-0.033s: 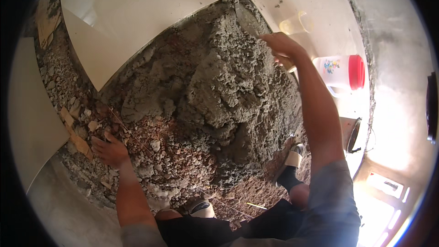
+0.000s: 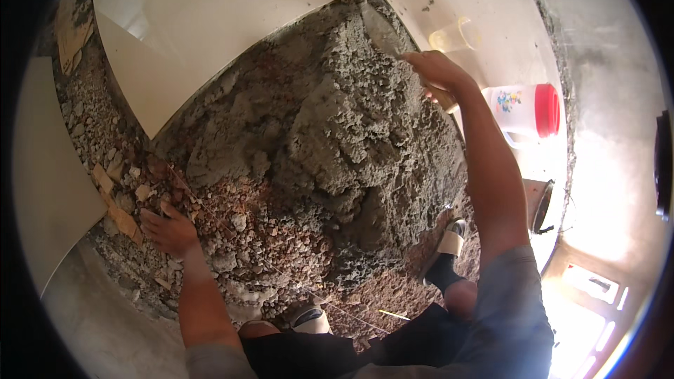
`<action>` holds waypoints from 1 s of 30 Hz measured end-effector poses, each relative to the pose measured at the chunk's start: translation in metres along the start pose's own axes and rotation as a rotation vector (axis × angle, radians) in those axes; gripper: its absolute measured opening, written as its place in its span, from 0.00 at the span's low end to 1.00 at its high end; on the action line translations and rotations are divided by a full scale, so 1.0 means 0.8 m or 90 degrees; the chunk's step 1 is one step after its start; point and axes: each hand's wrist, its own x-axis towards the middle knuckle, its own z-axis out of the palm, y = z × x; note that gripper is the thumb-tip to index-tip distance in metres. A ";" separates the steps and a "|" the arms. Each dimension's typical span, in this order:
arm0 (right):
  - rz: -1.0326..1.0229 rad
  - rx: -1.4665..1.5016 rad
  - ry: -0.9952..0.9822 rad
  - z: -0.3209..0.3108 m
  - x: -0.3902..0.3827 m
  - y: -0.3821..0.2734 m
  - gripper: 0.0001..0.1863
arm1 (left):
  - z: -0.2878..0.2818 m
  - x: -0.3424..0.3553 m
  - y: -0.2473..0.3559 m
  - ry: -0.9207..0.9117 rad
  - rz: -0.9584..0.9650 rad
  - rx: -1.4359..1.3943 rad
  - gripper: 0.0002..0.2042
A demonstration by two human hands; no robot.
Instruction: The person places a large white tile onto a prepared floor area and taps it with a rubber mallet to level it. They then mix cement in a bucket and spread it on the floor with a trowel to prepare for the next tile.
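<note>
My right hand [image 2: 439,74] is wrapped round the handle of a trowel, at the far right of a bed of wet grey mortar [image 2: 344,126]. The flat trowel blade [image 2: 381,31] lies on the mortar by its far corner, alongside the pale tile edge. My left hand [image 2: 168,231] rests with fingers spread on the loose rubble [image 2: 260,238] at the left, holding nothing. A thin string [image 2: 203,203] runs over the rubble near it.
Large pale tiles [image 2: 189,21] border the mortar at the far side. A clear cup [image 2: 456,36], a white jug with a red lid [image 2: 523,111] and a bucket [image 2: 540,207] stand at the right. Cardboard pieces [image 2: 121,214] lie left. My feet are on the rubble.
My right hand and the trowel have shifted very slightly to the right, and more of the handle end shows. My left hand stays in place.
</note>
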 end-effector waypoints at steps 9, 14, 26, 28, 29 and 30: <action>-0.025 0.119 -0.025 0.025 0.036 -0.048 0.27 | 0.011 0.003 0.004 0.013 0.002 0.030 0.34; -0.008 -0.090 0.009 -0.024 0.059 -0.033 0.30 | 0.011 0.003 0.004 0.011 0.002 0.015 0.34; 0.067 0.089 0.031 0.020 -0.024 0.059 0.23 | -0.002 0.001 0.007 -0.006 0.023 0.036 0.32; 0.025 0.101 0.004 0.045 -0.031 0.039 0.24 | -0.004 0.001 0.009 -0.020 0.019 0.040 0.32; -0.060 0.083 -0.058 0.059 -0.037 0.027 0.26 | -0.006 0.002 0.010 -0.024 0.014 0.042 0.32; 0.017 0.069 -0.092 0.070 -0.046 0.016 0.27 | -0.008 0.002 0.011 -0.038 0.007 0.070 0.32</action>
